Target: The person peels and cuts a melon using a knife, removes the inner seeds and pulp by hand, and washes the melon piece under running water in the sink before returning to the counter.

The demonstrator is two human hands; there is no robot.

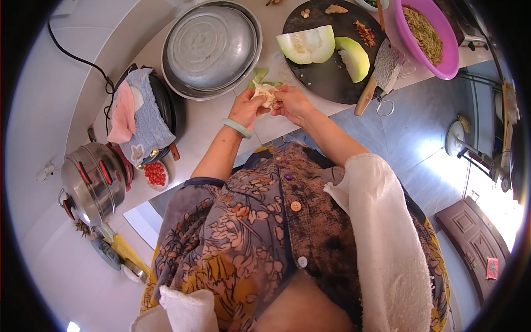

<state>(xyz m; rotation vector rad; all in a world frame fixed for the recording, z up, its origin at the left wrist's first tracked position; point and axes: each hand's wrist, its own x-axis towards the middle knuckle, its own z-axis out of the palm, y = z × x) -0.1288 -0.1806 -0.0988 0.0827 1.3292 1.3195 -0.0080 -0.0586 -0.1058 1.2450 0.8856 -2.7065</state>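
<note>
Basin (447, 71) of strips (423, 37), red-filled dish (161, 187), pale lump (266, 95) in left hand (243, 109) and right hand (295, 104)

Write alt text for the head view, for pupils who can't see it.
A person's left hand and right hand hold a pale, ragged item over a counter. Ahead are metal cookware and a dark round board bearing two cut melon pieces, with a cleaver at its right edge.

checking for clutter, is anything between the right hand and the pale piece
Nothing visible: the right hand and left hand both have fingers on the pale piece. Green scraps show beyond it, not between.
</note>
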